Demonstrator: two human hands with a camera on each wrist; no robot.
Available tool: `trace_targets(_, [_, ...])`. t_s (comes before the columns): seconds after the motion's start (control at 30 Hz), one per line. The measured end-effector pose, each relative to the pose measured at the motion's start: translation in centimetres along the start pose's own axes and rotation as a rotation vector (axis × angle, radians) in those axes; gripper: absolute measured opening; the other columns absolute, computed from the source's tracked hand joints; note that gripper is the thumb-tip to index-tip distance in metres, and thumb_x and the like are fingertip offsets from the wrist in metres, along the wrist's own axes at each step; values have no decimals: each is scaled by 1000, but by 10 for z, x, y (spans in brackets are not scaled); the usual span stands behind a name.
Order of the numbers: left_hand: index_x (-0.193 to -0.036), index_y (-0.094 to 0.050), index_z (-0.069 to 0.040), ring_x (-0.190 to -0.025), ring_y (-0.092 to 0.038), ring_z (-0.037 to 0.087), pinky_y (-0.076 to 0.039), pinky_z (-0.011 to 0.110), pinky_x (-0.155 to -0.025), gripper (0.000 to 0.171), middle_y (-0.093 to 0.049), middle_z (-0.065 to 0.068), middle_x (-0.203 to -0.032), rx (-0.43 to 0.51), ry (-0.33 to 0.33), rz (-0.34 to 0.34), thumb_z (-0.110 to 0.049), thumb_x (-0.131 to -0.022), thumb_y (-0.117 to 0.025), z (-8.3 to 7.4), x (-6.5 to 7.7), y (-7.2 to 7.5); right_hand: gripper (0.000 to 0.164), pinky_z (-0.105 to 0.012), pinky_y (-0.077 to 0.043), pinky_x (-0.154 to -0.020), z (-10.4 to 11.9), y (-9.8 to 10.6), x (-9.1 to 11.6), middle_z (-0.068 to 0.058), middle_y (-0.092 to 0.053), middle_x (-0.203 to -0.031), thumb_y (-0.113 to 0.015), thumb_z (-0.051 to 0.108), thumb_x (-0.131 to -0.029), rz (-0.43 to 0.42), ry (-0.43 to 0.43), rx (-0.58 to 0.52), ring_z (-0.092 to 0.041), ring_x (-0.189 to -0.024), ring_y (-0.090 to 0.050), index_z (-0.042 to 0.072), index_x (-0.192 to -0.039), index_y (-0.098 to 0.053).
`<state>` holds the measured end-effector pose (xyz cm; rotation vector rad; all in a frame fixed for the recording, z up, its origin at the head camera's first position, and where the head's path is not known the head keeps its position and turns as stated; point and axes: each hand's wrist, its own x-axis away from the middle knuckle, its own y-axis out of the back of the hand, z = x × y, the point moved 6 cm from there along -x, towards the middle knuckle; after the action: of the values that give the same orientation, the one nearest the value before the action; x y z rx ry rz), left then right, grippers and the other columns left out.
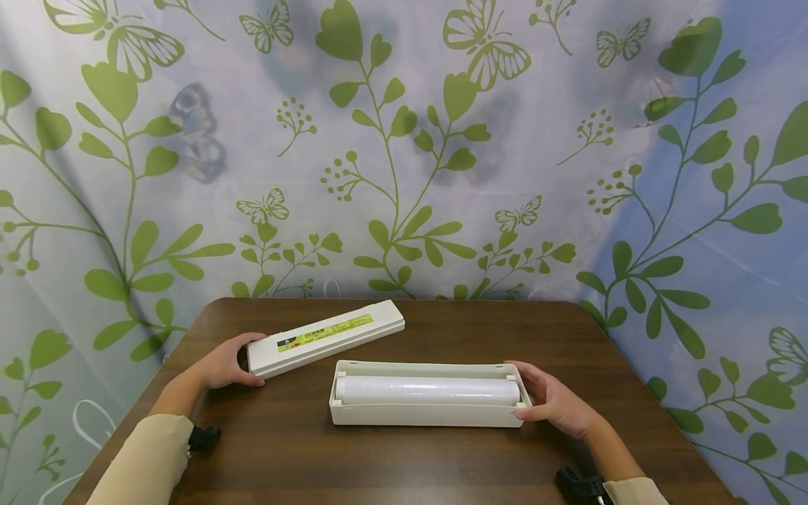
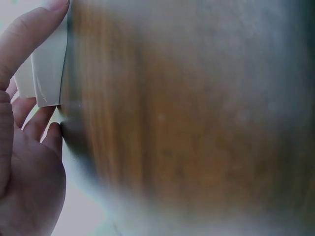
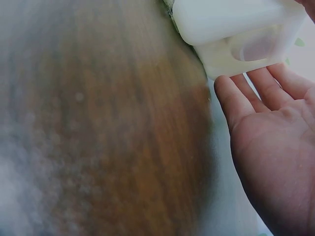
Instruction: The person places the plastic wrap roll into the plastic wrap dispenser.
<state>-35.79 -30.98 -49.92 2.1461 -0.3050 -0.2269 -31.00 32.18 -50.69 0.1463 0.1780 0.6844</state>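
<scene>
My left hand (image 1: 221,363) grips the left end of a long white lid (image 1: 385,313) with a yellow-green label (image 1: 325,332). The lid lies aslant, its right end farther back. In the left wrist view the thumb and fingers (image 2: 33,110) span the lid's end (image 2: 49,73). In front and to the right stands an open white cling film box (image 1: 423,416), a roll of cling film (image 1: 429,391) lying inside along its length. My right hand (image 1: 558,403) holds the box's right end, thumb at the front corner and fingers behind. The right wrist view shows the box's end (image 3: 221,29) at the fingertips.
Both things are on a brown wooden table (image 1: 416,463) with rounded far corners. A curtain (image 1: 404,175) printed with green leaves and butterflies hangs right behind the table's back edge. Black wrist straps (image 1: 203,439) sit on both arms. A white cable (image 1: 88,421) hangs at the left.
</scene>
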Motion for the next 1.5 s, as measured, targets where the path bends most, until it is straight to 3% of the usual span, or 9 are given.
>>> trace_targets(0.23, [-145,-50,-7,-114,-55,30,-45,45,-94,95,-59,18,-136,15,2,-1,-41,-68,-95,0,-3,2,84,-36,-59,-93,0,3,-2,-30,-39,-149,-73,-3,-86,-7,6,12,-12,-120,-59,-6,-155,-25])
trace_targets(0.57, [-145,-49,-7,-116,-53,31,-43,46,-97,96,-58,18,-136,19,20,11,-42,-68,-94,5,-6,2,82,-37,-59,-93,-2,4,-5,-29,-40,-149,-72,-5,-87,0,12,13,-13,-120,-59,-4,-155,-26])
trace_targets(1.0, [-143,-51,-5,-117,-54,33,-44,49,-98,93,-58,19,-136,6,15,-13,-42,-69,-94,1,-4,3,83,-37,-59,-93,-2,2,-7,-8,-51,-145,-73,-4,-86,14,23,-14,-14,-119,-60,-6,-155,-26])
trace_targets(1.33, [-140,-52,-4,-118,-55,33,-45,49,-99,91,-59,19,-135,30,-1,-57,-41,-68,-95,-1,-2,7,84,-36,-58,-94,-4,3,-8,-26,-42,-150,-73,-3,-87,5,18,-11,-12,-122,-58,-5,-156,-24])
trace_targets(1.5, [-137,-53,-5,-121,-56,34,-47,46,-99,86,-58,17,-134,61,-27,-90,-37,-69,-95,0,-3,10,85,-36,-58,-94,-4,2,-8,-22,-44,-149,-73,-3,-86,9,24,-16,-12,-122,-58,-5,-156,-24])
